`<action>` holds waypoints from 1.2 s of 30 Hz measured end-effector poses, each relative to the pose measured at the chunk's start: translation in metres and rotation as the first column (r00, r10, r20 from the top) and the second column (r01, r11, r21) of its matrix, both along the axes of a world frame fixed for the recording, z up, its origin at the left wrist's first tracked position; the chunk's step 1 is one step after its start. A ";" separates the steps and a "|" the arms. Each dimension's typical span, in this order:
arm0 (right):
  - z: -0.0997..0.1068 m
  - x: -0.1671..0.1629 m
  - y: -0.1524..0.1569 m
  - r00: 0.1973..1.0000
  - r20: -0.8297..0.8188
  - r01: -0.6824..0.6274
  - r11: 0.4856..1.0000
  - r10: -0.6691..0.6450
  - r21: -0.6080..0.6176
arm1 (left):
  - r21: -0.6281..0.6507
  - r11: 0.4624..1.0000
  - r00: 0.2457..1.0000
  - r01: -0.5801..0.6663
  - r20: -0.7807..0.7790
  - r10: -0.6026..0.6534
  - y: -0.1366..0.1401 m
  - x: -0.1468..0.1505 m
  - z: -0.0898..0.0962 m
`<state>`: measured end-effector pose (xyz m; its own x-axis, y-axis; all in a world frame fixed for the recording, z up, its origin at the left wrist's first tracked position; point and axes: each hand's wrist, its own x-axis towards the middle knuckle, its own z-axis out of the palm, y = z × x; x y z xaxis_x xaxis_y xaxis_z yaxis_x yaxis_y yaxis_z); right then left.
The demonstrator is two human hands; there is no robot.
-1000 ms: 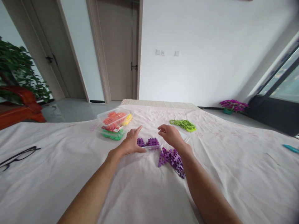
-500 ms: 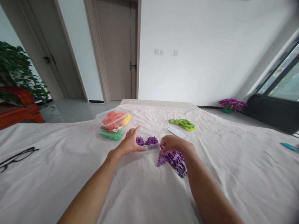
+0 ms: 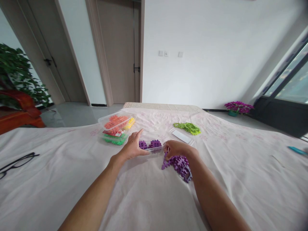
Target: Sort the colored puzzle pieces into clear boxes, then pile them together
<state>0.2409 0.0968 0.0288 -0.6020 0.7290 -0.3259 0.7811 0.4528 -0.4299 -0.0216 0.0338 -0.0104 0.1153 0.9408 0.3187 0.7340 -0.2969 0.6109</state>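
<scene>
A clear plastic box with purple interlocking toy pieces inside is in front of me. My left hand curves around its left end, thumb along the front edge and fingers behind. At the box's right end is my right hand, its fingers closed on a purple toy piece that hangs below them. The fingertips come close to the box's corner; whether they touch it I cannot tell. A pile of joined purple pieces lies on the cloth beneath my right hand, partly hidden by the wrist.
Clear boxes of orange, green and yellow pieces are stacked at left. Behind my right hand lie a clear lid with a white label and lime-green pieces. Glasses rest on the cloth at far left.
The purple piece at my right fingers has risen slightly, its lower end higher off the cloth. The box has shifted slightly up and left. My left hand keeps its grip.
</scene>
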 end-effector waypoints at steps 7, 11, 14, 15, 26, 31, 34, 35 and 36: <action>0.007 0.021 0.011 0.953 -0.264 0.164 0.986 -0.149 0.035 | -0.024 1.000 1.000 -0.004 0.008 0.004 -0.001 0.001 0.004; 0.016 0.026 0.014 0.878 -0.371 0.422 0.855 -0.303 0.300 | -0.031 1.000 1.000 0.001 0.019 0.000 -0.001 0.001 0.004; 0.024 0.020 0.012 0.804 -0.509 0.535 0.746 -0.307 0.396 | -0.041 0.999 1.000 0.000 0.008 0.000 -0.001 0.001 0.004; 0.026 0.017 0.011 0.780 -0.559 0.554 0.727 -0.282 0.406 | -0.043 0.999 1.000 -0.002 0.004 0.002 0.000 0.001 0.004; 0.023 -0.017 -0.004 0.878 -0.479 0.302 0.776 0.000 0.553 | -0.015 1.000 1.000 0.006 0.013 -0.006 0.002 0.001 -0.001; 0.026 -0.023 -0.007 0.851 -0.525 0.322 0.792 -0.002 0.519 | -0.027 1.000 1.000 0.006 0.002 -0.006 0.001 0.001 0.001; 0.029 -0.030 -0.012 0.853 -0.521 0.325 0.758 0.023 0.566 | -0.025 1.000 1.000 0.016 0.009 -0.016 0.002 0.001 -0.001; 0.029 -0.033 -0.014 0.868 -0.495 0.302 0.746 0.041 0.593 | -0.022 1.000 1.000 0.019 0.012 -0.018 0.002 0.000 -0.001; 0.028 -0.038 -0.015 0.885 -0.462 0.272 0.738 0.060 0.617 | -0.019 1.000 1.000 0.021 0.014 -0.021 0.003 0.000 -0.002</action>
<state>0.2034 0.0820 0.0570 -0.4579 0.7209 0.5202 0.6519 0.6702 -0.3549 -0.0216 0.0365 -0.0124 0.1310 0.9440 0.3028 0.7191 -0.3007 0.6265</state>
